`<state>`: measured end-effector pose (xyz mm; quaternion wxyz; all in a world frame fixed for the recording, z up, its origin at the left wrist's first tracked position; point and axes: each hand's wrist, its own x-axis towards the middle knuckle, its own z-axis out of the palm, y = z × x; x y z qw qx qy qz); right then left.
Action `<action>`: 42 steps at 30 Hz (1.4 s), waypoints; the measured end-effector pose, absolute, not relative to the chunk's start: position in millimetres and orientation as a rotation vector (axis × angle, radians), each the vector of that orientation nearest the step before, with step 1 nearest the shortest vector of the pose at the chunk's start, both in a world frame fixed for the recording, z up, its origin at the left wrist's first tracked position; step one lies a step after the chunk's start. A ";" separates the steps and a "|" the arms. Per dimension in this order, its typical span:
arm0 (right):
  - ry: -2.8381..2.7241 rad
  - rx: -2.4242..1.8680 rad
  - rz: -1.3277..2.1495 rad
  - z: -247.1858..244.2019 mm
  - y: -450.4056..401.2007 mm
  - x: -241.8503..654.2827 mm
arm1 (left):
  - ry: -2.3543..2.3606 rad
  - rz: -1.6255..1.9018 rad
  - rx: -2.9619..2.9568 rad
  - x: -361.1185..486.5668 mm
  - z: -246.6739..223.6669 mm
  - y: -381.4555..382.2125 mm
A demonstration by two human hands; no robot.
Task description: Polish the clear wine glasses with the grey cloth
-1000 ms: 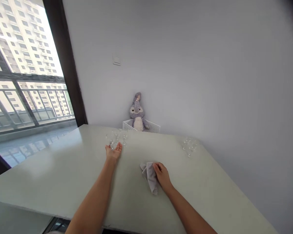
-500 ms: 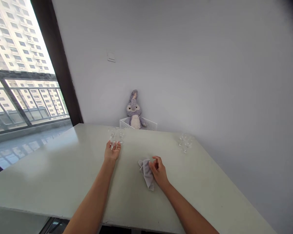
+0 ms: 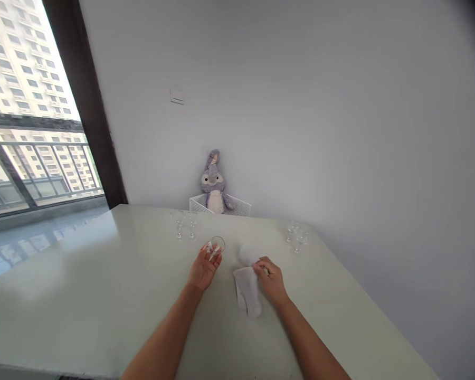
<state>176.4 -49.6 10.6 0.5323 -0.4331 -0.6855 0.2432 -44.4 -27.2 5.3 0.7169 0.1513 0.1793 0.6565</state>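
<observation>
My left hand (image 3: 203, 270), palm up, has its fingers closed around a small clear glass (image 3: 218, 243) above the middle of the table. The rim of that glass is tilted toward me, and the fingers partly cover the rest. Pinched at its upper edge by my right hand (image 3: 272, 279) is a light grey cloth (image 3: 247, 289), which hangs down with one part blurred by motion. Glass and cloth are apart. Beyond my left hand, two clear stemmed glasses (image 3: 192, 227) stand upright side by side.
A few more clear stemmed glasses (image 3: 296, 237) stand at the far right of the pale table (image 3: 114, 295). Behind the far edge, a plush toy (image 3: 215, 187) sits in a white basket (image 3: 243, 208) by the wall. A window is on the left.
My left hand has come right and nearer, carrying a glass away from the back-left group. My right hand has shifted slightly right and lifted the cloth, which has spread out.
</observation>
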 end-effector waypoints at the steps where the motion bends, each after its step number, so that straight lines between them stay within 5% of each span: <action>1: -1.637 -0.993 0.500 15.3 -51.5 180.3 | 0.395 1.459 0.338 -44.2 3.2 -26.4; 6: -1.467 -1.040 0.393 23.5 -50.5 191.6 | 0.372 1.457 0.349 -40.5 0.0 -21.0; 14: -0.666 -0.899 1.215 -5.5 -26.1 197.2 | 0.391 1.493 0.387 -42.5 -2.3 -20.5; 21: -0.631 -0.813 1.635 -3.1 -38.1 174.0 | 0.409 1.486 0.407 -42.4 -3.2 -20.5; 31: -0.872 -0.731 1.107 41.3 -51.7 187.8 | 0.420 1.484 0.459 -26.7 -9.2 -21.9; 42: -1.338 -0.846 1.246 11.8 -60.1 131.6 | 0.438 1.333 0.642 -9.6 -7.8 -35.0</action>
